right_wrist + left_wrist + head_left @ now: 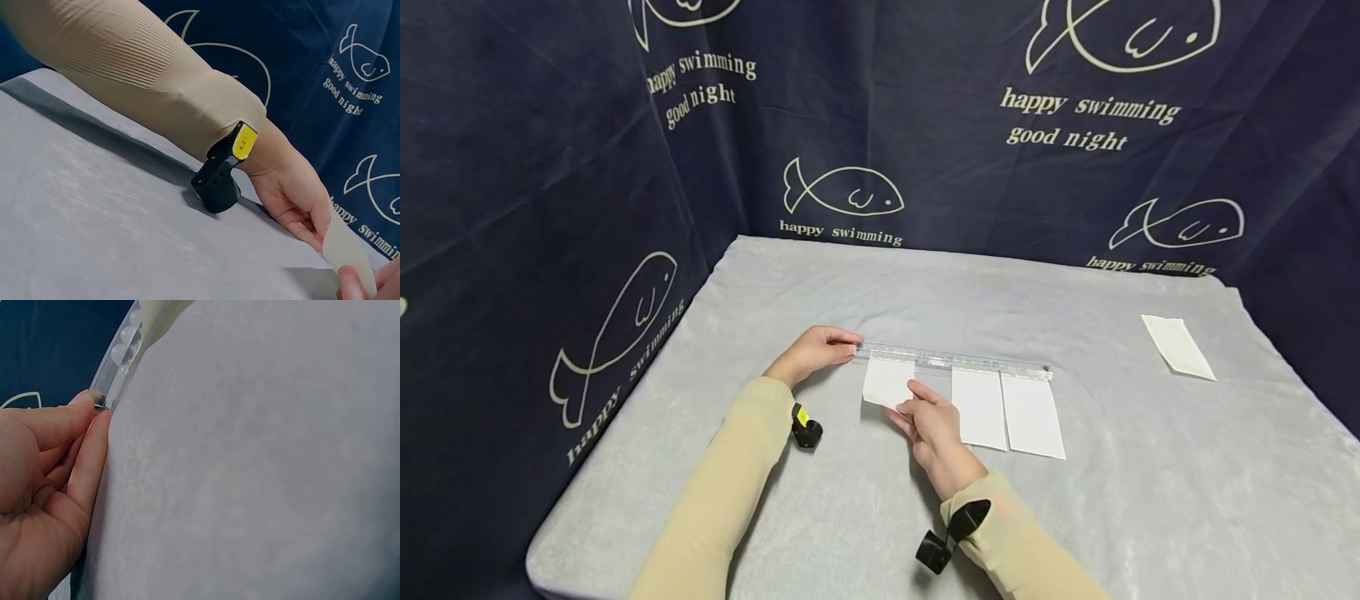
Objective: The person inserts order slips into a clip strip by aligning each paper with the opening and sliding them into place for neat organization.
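A long clear plastic ticket rail (pixel 1000 367) lies across the middle of the table in the head view. Round clear balls (pixel 119 353) show inside it in the left wrist view. My left hand (pixel 811 354) pinches the rail's left end between thumb and fingers. With its fingertips, my right hand (pixel 936 421) holds the lower right part of a white paper slip (pixel 887 382), whose top edge meets the rail. The slip bends upward in the right wrist view. Two more white slips, one left (pixel 979 408) and one right (pixel 1032 415), extend from the rail's right half.
Another white slip (pixel 1178 346) lies apart at the table's right side. A grey cloth (pixel 820 517) covers the table. Dark blue curtains (pixel 947 75) with fish prints stand behind and at the sides. Black wrist cameras (pixel 934 552) hang below both sleeves.
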